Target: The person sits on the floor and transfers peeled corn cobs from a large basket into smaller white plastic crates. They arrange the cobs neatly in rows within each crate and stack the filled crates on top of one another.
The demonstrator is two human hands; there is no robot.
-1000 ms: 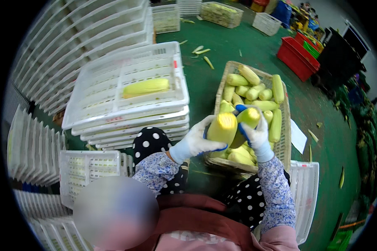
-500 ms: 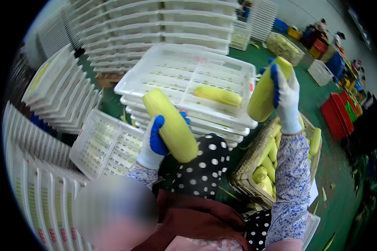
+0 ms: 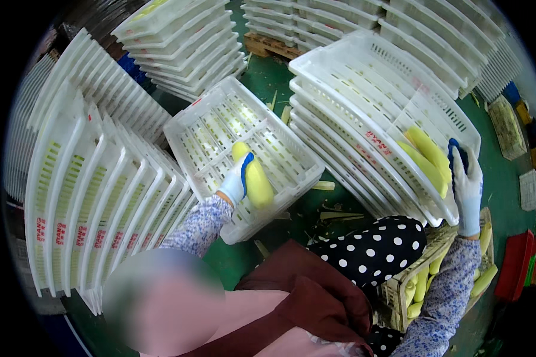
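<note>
My left hand (image 3: 237,179), in a white glove with a blue palm, is closed around a pale yellow-green ear of corn in its thin husk (image 3: 257,181). This ear is held over a white slotted tray (image 3: 220,122) on the left. At the right, my gloved right hand (image 3: 467,178) is by the near right end of a stacked white tray (image 3: 369,77), its fingers apart and nothing visible in them. Beside it in that tray lie two ears of corn (image 3: 430,156), close together.
White trays stand in tall stacks at the left (image 3: 101,196) and back (image 3: 178,47). By my right forearm is a crate (image 3: 393,297) heaped with corn ears. Husk scraps (image 3: 339,215) litter the green floor. A red bin (image 3: 514,265) stands at far right.
The view has swung left. My left hand has carried its ear over the left tray. My right hand has let go of its ear, and the right tray now holds two instead of one.
</note>
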